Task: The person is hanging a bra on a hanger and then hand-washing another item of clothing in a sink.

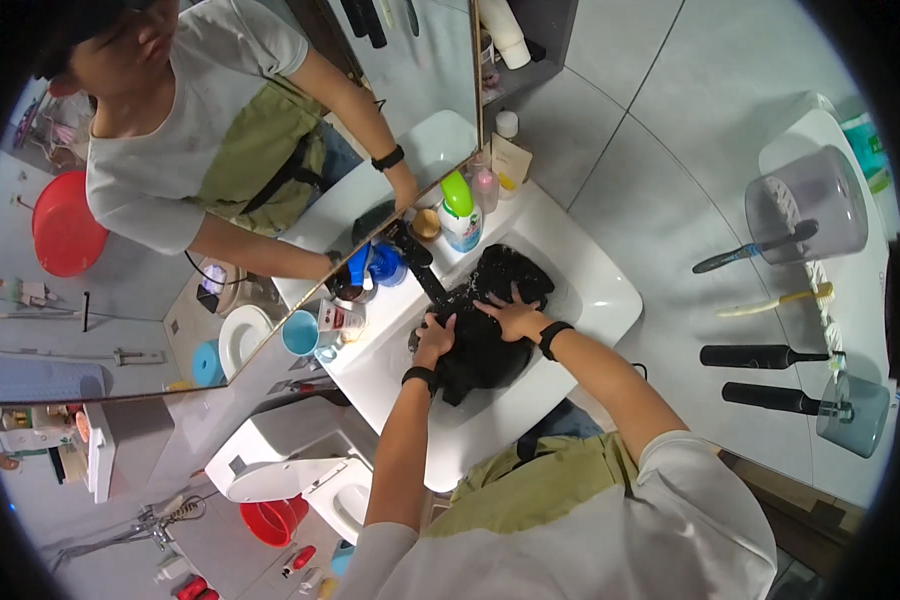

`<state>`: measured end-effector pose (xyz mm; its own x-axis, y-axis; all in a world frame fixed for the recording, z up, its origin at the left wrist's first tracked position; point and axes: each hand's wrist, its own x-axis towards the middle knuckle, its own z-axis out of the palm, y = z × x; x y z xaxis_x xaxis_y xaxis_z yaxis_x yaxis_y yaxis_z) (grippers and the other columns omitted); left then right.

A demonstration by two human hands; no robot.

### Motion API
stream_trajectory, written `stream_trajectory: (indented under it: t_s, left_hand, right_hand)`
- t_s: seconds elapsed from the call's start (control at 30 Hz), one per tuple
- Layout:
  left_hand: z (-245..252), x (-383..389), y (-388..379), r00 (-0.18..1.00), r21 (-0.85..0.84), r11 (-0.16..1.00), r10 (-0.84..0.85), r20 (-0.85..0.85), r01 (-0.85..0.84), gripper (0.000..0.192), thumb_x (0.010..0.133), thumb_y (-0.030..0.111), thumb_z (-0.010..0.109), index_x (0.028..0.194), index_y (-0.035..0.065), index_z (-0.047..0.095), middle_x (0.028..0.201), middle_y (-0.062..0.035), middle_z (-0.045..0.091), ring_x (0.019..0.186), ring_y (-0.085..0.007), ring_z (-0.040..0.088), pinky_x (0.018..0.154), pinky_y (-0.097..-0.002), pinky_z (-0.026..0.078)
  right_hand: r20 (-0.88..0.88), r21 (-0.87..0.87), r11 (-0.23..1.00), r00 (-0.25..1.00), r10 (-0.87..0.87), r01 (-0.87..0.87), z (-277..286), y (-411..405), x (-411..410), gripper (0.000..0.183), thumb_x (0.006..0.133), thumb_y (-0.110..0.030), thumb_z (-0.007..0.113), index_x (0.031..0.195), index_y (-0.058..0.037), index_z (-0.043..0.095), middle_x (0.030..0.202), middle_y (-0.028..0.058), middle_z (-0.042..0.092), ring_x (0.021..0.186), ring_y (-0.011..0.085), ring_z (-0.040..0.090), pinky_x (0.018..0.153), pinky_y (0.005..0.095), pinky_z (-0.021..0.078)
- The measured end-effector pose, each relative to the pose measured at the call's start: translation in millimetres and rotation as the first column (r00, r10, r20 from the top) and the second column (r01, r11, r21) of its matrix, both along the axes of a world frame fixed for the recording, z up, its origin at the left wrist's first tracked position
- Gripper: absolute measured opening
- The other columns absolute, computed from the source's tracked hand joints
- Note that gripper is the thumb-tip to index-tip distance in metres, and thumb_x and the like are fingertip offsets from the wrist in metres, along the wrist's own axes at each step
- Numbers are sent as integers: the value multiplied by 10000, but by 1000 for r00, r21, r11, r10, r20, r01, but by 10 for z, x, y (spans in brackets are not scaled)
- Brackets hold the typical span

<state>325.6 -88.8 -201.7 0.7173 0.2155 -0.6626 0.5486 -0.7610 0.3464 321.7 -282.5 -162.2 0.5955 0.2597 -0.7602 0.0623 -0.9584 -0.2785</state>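
Observation:
A wet black cloth point(487, 349) lies bunched in the white washbasin point(607, 300), partly under the black faucet point(416, 259). My left hand point(435, 339) rests on the cloth's left side with its fingers bent; whether they pinch the fabric is hidden. On the cloth's upper right part lies my right hand point(514, 315), palm down and fingers spread. Splashes and small bubbles show on the dark fabric near the faucet's end. Both wrists wear black bands.
On the basin's back ledge stand a green-capped bottle point(461, 217), a blue spray bottle point(386, 264), a tube point(341, 316) and a light-blue cup point(300, 332). A mirror point(255, 187) rises behind them. To the left is a toilet point(300, 450); brushes point(750, 356) hang on the right wall.

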Motion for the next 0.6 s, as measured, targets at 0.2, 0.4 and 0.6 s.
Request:
stream_trajectory:
  t_s: [0.2,0.4,0.6]
  left_hand:
    - [314,-281,106,873,252,914,-386,298,318,320,933,382,430,1077,115,530,920,-223,632,868,-415,617,728,-515,500]
    - [1222,-440,-29,715,327,879,-473,514,347,217,935,260,451,951,85,579,720,-196,630,683,-421,616,604,-492,497]
    - [2055,-538,-323,538,-101,904,-155,829,416,106,875,108,549,828,19,518,640,-257,522,637,-466,519,541,-498,396]
  right_hand:
    - [20,-18,999,999,-34,34,-33,9,-220,725,786,-223,573,1423,-366,258,1540,-36,14,1375,394,-139,966,763,120]
    - [163,351,837,852,-497,420,52,-84,-302,459,746,-301,683,1169,-178,553,1195,116,550,1139,341,485,952,534,372]
    - [216,744,647,856,-470,167,203,127,-300,939,675,-249,746,1414,-133,179,1204,214,531,1113,377,520,922,399,434]
